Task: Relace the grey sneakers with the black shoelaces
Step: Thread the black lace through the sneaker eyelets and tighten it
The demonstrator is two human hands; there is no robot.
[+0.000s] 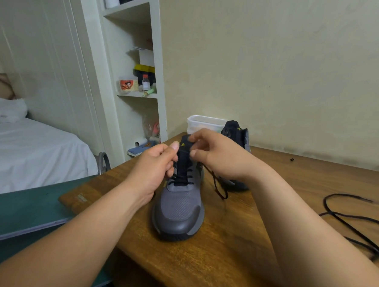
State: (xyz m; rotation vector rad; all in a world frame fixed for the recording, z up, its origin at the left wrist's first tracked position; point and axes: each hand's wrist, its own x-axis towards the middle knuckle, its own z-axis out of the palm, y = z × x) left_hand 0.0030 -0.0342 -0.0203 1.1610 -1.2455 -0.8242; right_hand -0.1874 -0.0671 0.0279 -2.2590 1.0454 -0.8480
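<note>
Pinching the lace (182, 183), both hands (153, 170) (218, 156); tub's (205, 122) contents unclear.

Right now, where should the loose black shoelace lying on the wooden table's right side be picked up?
Pinch the loose black shoelace at its free tip, coming from above: that end lies straight on the brown wooden table, apart from the tangled strands.

Near sneaker (179, 209): grey, upright, toe below the grip.
Threaded lace (182, 183): black, pinched at the grip.
Second sneaker (235, 129): just behind the grip.
Loose lace (357, 218): well right.
</note>
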